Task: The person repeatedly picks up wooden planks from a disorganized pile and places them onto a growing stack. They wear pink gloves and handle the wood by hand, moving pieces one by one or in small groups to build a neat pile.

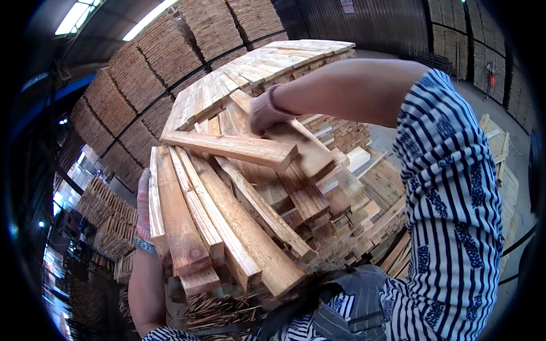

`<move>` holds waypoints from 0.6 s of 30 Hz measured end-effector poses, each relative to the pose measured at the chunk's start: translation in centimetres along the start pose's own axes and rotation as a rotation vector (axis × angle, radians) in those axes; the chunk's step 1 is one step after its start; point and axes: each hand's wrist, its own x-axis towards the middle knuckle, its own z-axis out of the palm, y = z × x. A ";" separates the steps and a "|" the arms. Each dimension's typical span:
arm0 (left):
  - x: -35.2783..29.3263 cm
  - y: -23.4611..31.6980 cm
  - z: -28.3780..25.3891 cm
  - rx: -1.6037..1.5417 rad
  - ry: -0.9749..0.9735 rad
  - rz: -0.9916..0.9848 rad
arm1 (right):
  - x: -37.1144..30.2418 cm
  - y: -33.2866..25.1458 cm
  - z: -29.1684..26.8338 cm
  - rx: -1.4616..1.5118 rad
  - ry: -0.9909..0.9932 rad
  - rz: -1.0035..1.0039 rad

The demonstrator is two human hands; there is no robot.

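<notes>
A sawn board (310,150) lies aslant on top of a loose heap of lumber, its near end blurred. Its upper part is covered by the right hand (268,115), whose grip appears clamped on the board's edge, though the fingertips are hidden. Across the heap just to its left, a squared timber (233,149) is laid nearly crosswise. Nearer the body, a fan of long planks (182,210) is spread with its ends unevenly staggered. The outer side of the fan is met by the left hand (143,207); whether its grip is closed cannot be told, as the fingers are mostly hidden.

The work is judged to be only partly done: behind, a flat-topped stack (267,63) has been laid in close rows, while the boards at hand are left crossed and unaligned.

Pale, rough-sawn wood is shown throughout, with straight grain, a dark knot on one plank end and a rounded, bark-like edge on another piece. Thin sticks (222,310) are heaped below. Farther off, tall timber stacks (153,51) are ranged in blocks, parted by dark seams.
</notes>
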 end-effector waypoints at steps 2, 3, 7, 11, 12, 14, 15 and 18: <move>-0.6 1.0 -2.3 0.011 0.057 -0.019 | -2.0 -1.4 -1.5 0.426 -0.002 0.516; -0.3 0.9 -2.5 0.006 0.054 -0.028 | -4.5 -2.5 -2.2 0.617 0.070 0.734; 0.0 0.5 -1.8 0.069 0.088 -0.006 | -7.8 -7.6 -1.6 1.290 0.366 0.912; -0.2 -0.3 -0.3 0.114 0.078 0.085 | -2.8 -9.0 0.1 1.102 0.296 0.968; -0.5 0.0 -0.8 0.084 0.068 0.012 | -2.7 -8.8 0.3 1.166 0.285 0.930; -0.2 0.9 -1.8 0.053 0.096 -0.079 | -2.5 -6.2 0.2 0.970 0.214 0.825; -0.2 0.8 -2.0 0.127 0.136 -0.032 | -2.1 -3.6 0.5 0.934 0.221 0.829; -0.2 0.1 -1.0 0.102 0.120 -0.047 | 0.3 -3.4 -6.7 0.834 0.369 0.714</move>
